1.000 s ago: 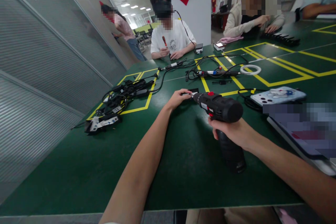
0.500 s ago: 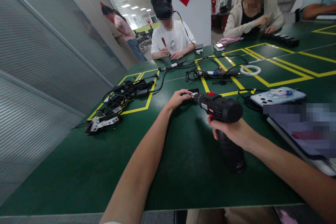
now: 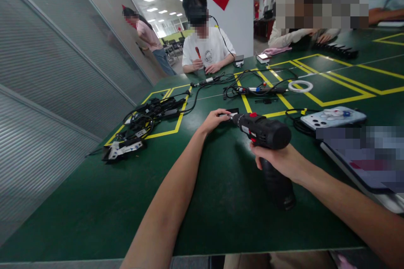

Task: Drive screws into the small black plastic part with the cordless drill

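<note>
My right hand [image 3: 277, 159] is wrapped round the grip of a black cordless drill [image 3: 263, 130] with red switches. The drill lies level and its chuck points left, toward my other hand. At the drill's tip, my left hand [image 3: 214, 120] has its fingers closed on a small dark flat piece [image 3: 232, 112] on the table. Most of that piece is hidden by the fingers and the chuck. The bit's end meets the piece or the fingertips; which one I cannot tell.
A heap of black cables [image 3: 151, 113] lies left on the green table [image 3: 110, 206], beside a white-and-black part [image 3: 123, 150]. Beyond are a cabled tool [image 3: 261, 90] and a white ring [image 3: 300, 86]. A phone [image 3: 334, 116] lies right. Across sits a co-worker [image 3: 208, 48] holding a red screwdriver.
The view has shifted very slightly. Both hands and the drill keep practically the same place and hold.
</note>
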Tool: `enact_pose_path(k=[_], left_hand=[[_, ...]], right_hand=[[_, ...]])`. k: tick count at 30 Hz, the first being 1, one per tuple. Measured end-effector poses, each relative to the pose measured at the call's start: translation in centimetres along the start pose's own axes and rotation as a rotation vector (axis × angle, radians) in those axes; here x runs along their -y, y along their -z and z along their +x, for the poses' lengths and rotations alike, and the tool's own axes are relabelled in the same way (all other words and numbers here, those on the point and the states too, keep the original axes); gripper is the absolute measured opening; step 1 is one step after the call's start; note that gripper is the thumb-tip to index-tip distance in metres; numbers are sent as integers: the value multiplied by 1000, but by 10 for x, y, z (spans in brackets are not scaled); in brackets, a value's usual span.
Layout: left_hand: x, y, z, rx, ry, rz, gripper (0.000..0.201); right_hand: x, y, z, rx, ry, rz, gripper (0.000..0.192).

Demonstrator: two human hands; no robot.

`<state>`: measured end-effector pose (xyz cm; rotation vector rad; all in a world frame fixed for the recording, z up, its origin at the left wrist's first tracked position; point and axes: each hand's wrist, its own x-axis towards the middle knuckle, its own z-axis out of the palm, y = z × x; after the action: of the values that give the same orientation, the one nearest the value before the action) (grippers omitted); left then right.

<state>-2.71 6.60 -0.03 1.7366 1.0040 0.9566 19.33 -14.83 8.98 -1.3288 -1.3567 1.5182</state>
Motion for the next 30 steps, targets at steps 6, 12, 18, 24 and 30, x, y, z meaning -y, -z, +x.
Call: enact_pose_path(k=[6,12,18,24,30], left_hand=[[-3,0,-2,12,-5,3,28],[-4,0,-2,25,-5,1,28],[-2,0,-2,24,-17,-2,28],[-2,0,-2,24,-18,9,30],[-2,1,-1,17,-21,32,28]], right_hand=[[-1,-1,0,-8,15,19,7],[-2,-1,1,3,23,10,5],[-1,-1,2,5,19,13,6],[-2,0,0,1,16,27,7],[-1,-1,-1,-28,-6,19,7]])
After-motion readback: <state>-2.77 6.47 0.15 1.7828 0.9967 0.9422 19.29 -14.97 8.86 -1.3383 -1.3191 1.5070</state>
